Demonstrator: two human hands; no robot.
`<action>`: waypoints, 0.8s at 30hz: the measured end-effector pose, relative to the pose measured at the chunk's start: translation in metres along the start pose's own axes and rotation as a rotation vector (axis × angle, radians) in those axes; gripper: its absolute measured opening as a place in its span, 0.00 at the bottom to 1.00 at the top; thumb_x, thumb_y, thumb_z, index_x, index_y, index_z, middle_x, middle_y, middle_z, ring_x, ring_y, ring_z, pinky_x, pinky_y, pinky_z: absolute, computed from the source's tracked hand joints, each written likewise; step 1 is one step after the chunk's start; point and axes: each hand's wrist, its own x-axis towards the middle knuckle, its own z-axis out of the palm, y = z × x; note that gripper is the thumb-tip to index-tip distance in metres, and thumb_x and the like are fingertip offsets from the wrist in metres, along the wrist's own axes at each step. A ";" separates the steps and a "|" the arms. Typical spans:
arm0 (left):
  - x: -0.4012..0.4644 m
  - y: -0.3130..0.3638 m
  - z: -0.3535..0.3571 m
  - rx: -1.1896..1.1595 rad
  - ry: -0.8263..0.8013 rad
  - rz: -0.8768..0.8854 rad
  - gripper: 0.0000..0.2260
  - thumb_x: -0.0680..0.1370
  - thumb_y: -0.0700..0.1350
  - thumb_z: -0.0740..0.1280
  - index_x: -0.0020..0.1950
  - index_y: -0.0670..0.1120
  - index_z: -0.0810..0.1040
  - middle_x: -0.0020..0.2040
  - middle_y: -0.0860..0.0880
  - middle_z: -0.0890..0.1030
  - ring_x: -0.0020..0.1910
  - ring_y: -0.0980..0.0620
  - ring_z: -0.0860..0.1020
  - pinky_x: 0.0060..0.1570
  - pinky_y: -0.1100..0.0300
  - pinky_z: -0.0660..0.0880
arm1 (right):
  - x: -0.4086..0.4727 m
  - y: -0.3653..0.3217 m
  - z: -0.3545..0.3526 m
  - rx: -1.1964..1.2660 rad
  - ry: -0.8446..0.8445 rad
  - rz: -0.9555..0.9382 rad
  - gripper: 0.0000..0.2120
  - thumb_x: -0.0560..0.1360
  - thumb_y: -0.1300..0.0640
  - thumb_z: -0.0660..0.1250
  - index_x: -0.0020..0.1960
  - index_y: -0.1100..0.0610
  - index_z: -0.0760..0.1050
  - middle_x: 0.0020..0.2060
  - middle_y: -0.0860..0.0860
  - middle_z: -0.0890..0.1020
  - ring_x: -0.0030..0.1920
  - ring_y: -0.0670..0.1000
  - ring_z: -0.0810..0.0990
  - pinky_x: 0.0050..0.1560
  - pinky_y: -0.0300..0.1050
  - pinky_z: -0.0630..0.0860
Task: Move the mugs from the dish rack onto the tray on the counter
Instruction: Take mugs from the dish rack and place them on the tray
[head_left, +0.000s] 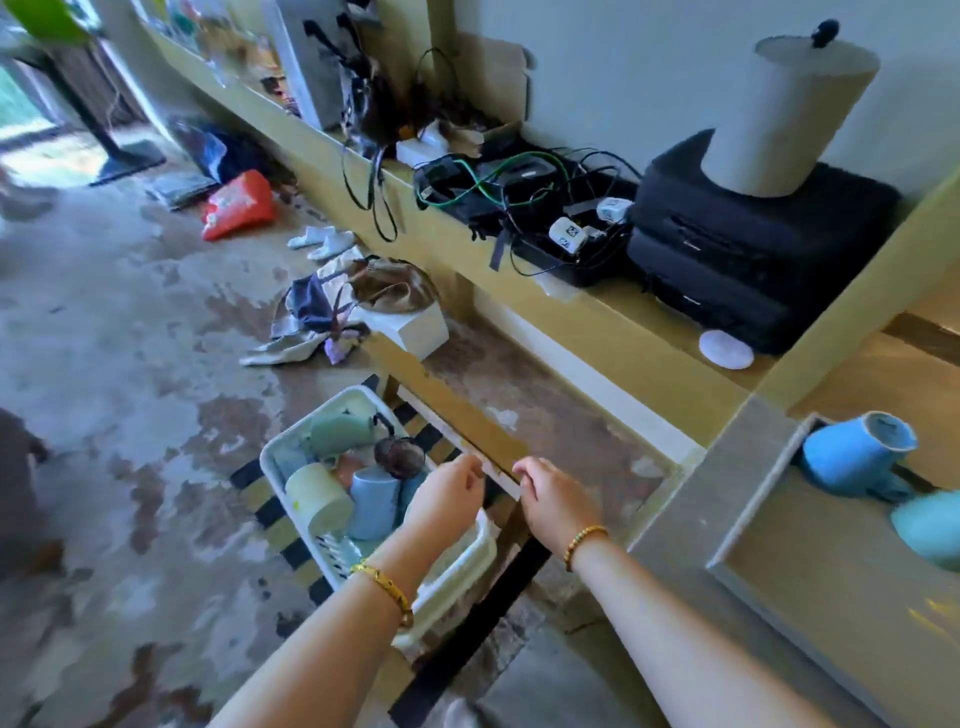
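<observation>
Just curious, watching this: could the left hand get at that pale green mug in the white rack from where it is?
Probably yes. The left hand hovers over the dish rack, holding nothing, and the pale green mug lies just to its left with its top side uncovered. A blue mug sits between them but looks low enough to pass over.

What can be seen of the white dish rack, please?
The dish rack is a white basket that looks like plastic, with slotted walls, standing low beside the counter on a yellow-and-black striped surface. It holds several mugs, pale yellow, blue, green and pink, and one dark round object. The left hand hovers over its near end.
</observation>
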 end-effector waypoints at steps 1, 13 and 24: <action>0.000 -0.016 -0.006 -0.004 0.001 -0.031 0.10 0.78 0.44 0.58 0.58 0.46 0.73 0.49 0.44 0.81 0.48 0.45 0.79 0.45 0.56 0.74 | 0.003 -0.009 0.011 -0.008 -0.036 -0.011 0.13 0.79 0.59 0.53 0.58 0.53 0.73 0.57 0.51 0.78 0.54 0.52 0.77 0.50 0.44 0.74; 0.007 -0.148 -0.020 -0.070 -0.022 -0.411 0.16 0.80 0.45 0.58 0.68 0.45 0.66 0.64 0.44 0.74 0.59 0.45 0.74 0.54 0.56 0.73 | 0.055 -0.059 0.103 -0.068 -0.496 -0.066 0.14 0.80 0.56 0.53 0.65 0.53 0.68 0.62 0.51 0.74 0.54 0.52 0.77 0.55 0.48 0.76; 0.051 -0.230 -0.041 -0.268 0.054 -0.715 0.26 0.79 0.41 0.55 0.76 0.48 0.51 0.69 0.43 0.70 0.54 0.47 0.76 0.44 0.60 0.73 | 0.144 -0.110 0.201 -0.057 -0.886 0.018 0.21 0.79 0.51 0.56 0.68 0.60 0.62 0.58 0.55 0.71 0.58 0.54 0.73 0.59 0.48 0.70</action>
